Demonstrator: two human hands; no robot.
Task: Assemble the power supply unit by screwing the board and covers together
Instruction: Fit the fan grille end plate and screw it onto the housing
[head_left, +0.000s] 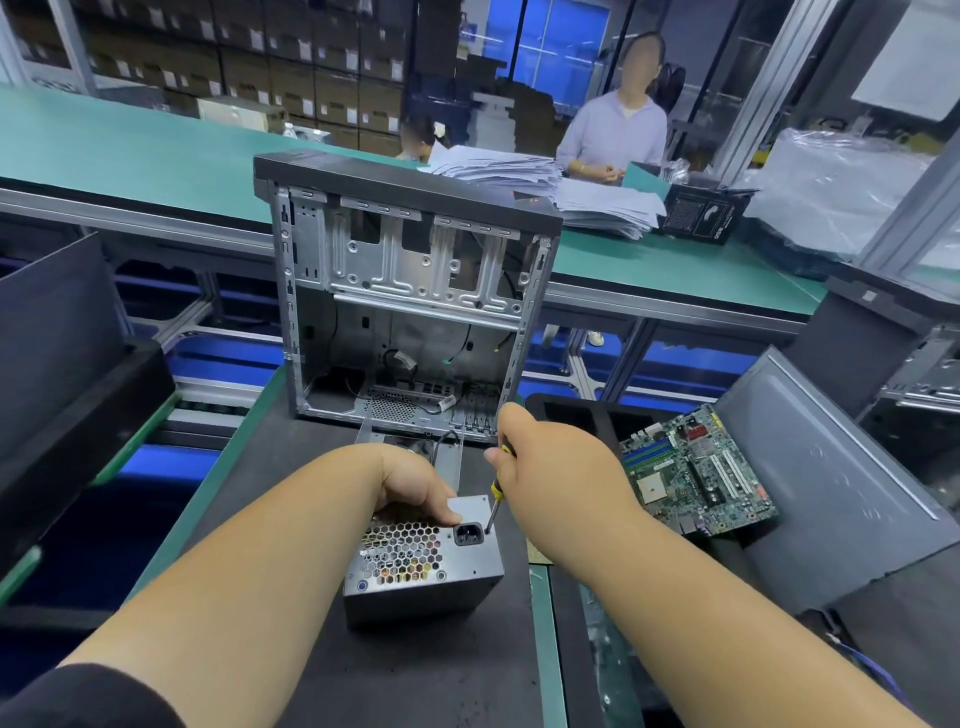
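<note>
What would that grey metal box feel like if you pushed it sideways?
The power supply looks like a stiff sheet-metal box, probably heavy for its size. It sits flat on the mat, so it would likely slide, not tip. The left hand steadying it suggests it can shift.

You can read almost nothing from where you stand. The only mark that comes close is on the black carton (701, 215) on the far bench. White digits near its lower edge look like "850", upside down to you, and you cannot be sure of them. The smaller white print beside the carton's fan picture is too small to read.

The white labels on the stacked cardboard boxes (332, 67) in the background carry print, but it blurs out. The motherboard (696, 473) at your right has markings too fine to make out. The pale sticker (868, 296) on the dark panel at far right is also unreadable.
</note>
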